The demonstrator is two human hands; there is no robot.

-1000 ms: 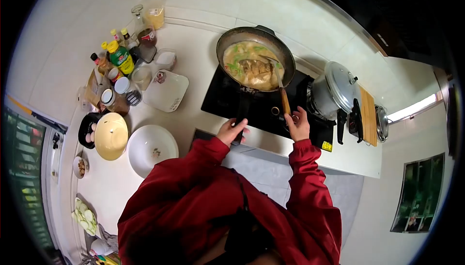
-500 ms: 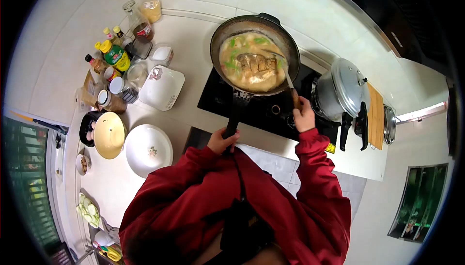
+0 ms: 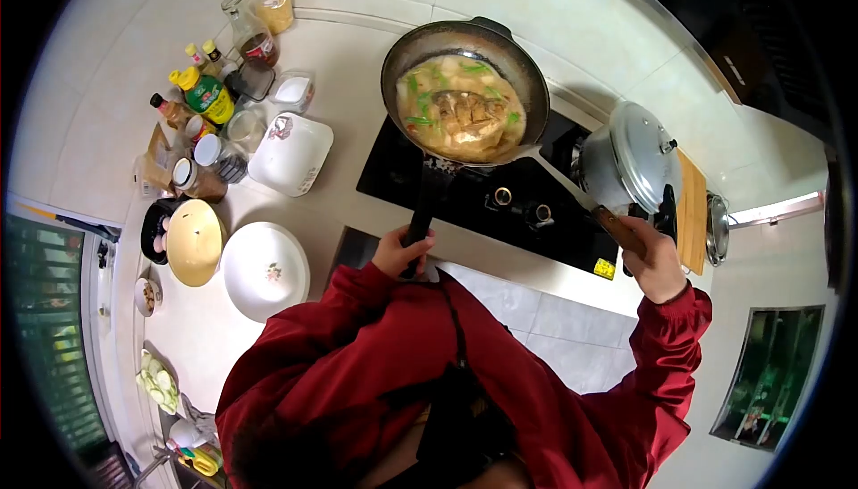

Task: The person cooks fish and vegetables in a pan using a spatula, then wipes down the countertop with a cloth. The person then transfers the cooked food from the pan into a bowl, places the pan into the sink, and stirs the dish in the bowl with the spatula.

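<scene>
My left hand (image 3: 402, 250) is wrapped around the black handle (image 3: 432, 194) of a dark wok (image 3: 534, 87) over the stove. A browned piece of fish (image 3: 469, 121) lies in the wok in pale broth (image 3: 424, 87) with green pieces. My right hand (image 3: 657, 265) grips the wooden handle of a spatula (image 3: 618, 228), out to the right over the stove's front. Its metal shaft points back toward the wok's lower right rim, where the blade shows only faintly.
A pressure cooker (image 3: 635, 156) stands right of the wok, beside an upright wooden board (image 3: 691, 212). On the left counter are a square white dish (image 3: 291, 154), a white bowl (image 3: 266, 272), a yellow bowl (image 3: 195, 243) and several bottles and jars, including a green-and-yellow bottle (image 3: 208, 98).
My right hand has moved right and toward me, drawing the spatula out of the broth to the wok's rim. My left hand stays on the handle; the wok sits slightly further left in view.
</scene>
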